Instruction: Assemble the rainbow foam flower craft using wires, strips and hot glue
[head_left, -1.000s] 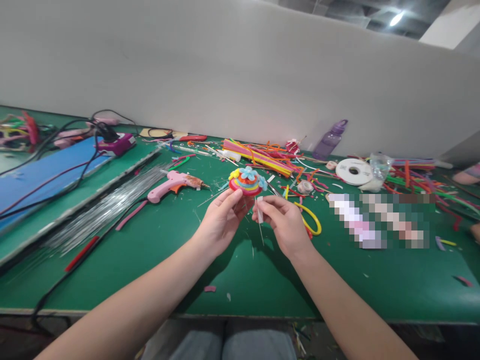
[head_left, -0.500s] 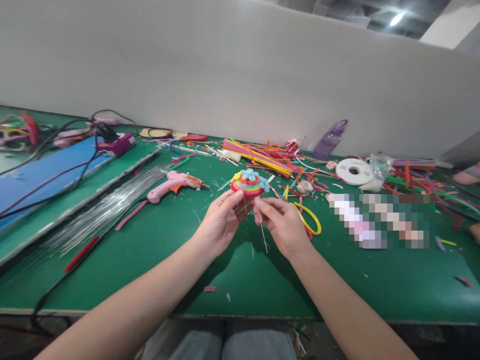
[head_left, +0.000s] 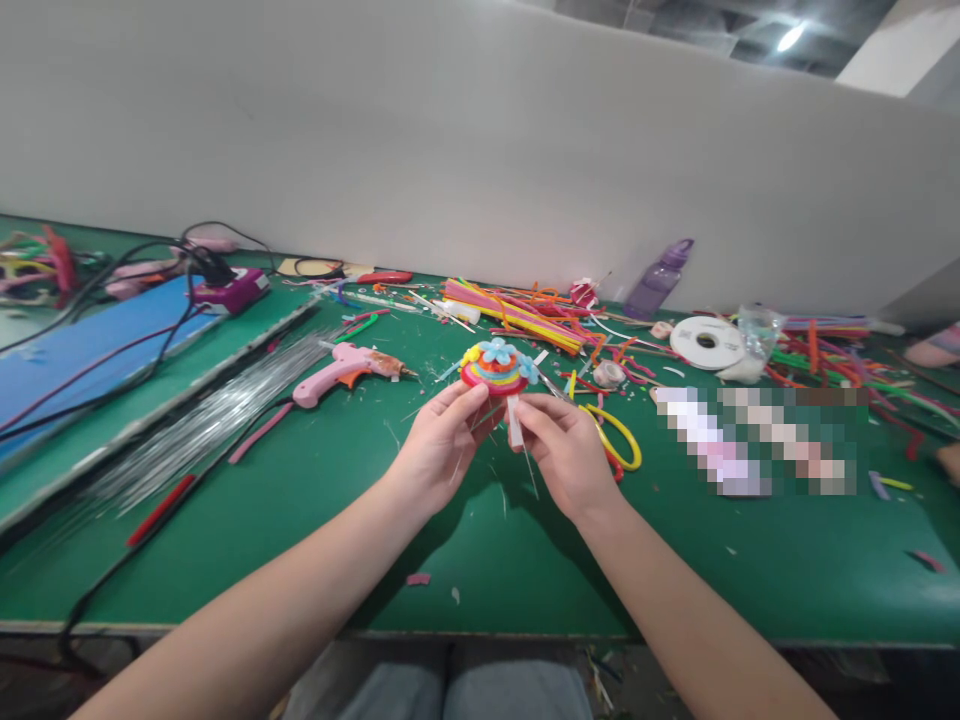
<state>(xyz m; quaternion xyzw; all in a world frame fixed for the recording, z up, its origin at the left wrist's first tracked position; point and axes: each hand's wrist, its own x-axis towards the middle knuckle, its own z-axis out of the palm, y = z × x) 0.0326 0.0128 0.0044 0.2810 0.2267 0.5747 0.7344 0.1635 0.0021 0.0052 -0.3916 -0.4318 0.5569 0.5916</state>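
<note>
Between my hands, above the green table, is a small rainbow-striped pipe-cleaner craft [head_left: 495, 378] with pale blue flowers and a yellow one on it. My left hand [head_left: 448, 440] pinches its lower left edge between thumb and fingers. Just below its right side, my right hand [head_left: 562, 445] grips a short white strip [head_left: 515, 420] between thumb and fingertips. A thin clear wire or filament hangs down beside that strip. The fingertips behind the craft are partly hidden.
A pink glue gun [head_left: 349, 370] lies left, beside a bundle of clear thin rods [head_left: 225, 420]. Scissors with yellow handles [head_left: 619, 440] lie right of my hands. Behind are pipe cleaners [head_left: 517, 315], a purple bottle [head_left: 660, 280] and a white spool [head_left: 706, 345]. A purple power socket [head_left: 232, 290] stands at left.
The white strip at my right fingertips now shows wider and more fully, hanging below the craft. Both hands stay almost in place, still holding.
</note>
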